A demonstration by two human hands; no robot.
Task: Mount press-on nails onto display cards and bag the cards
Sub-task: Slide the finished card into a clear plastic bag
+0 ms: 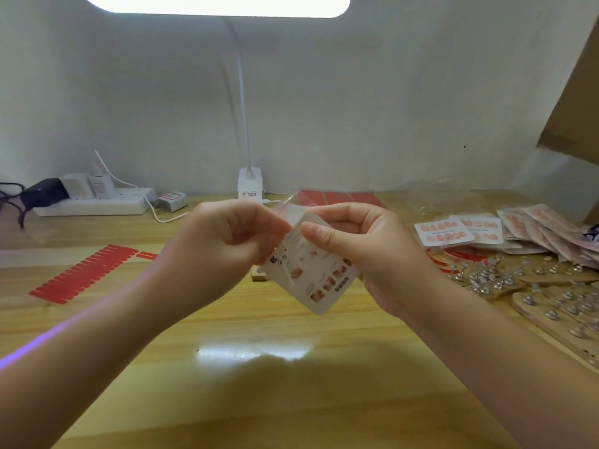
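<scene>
A white display card (311,277) with small printed nail pictures is held tilted above the middle of the wooden table (259,400). My right hand (363,251) grips its upper right side, thumb on the face. My left hand (223,247) pinches a clear plastic bag (290,207) at the card's upper left corner. The bag's mouth covers the card's top; how far the card is inside I cannot tell.
Bagged nail cards (479,230) are piled at the right. Wooden boards with metal nail stands (551,303) lie near the right edge. Red sticker strips (87,273) lie at the left. A lamp base (249,183), a power strip (94,204) and red sheets (337,199) stand at the back.
</scene>
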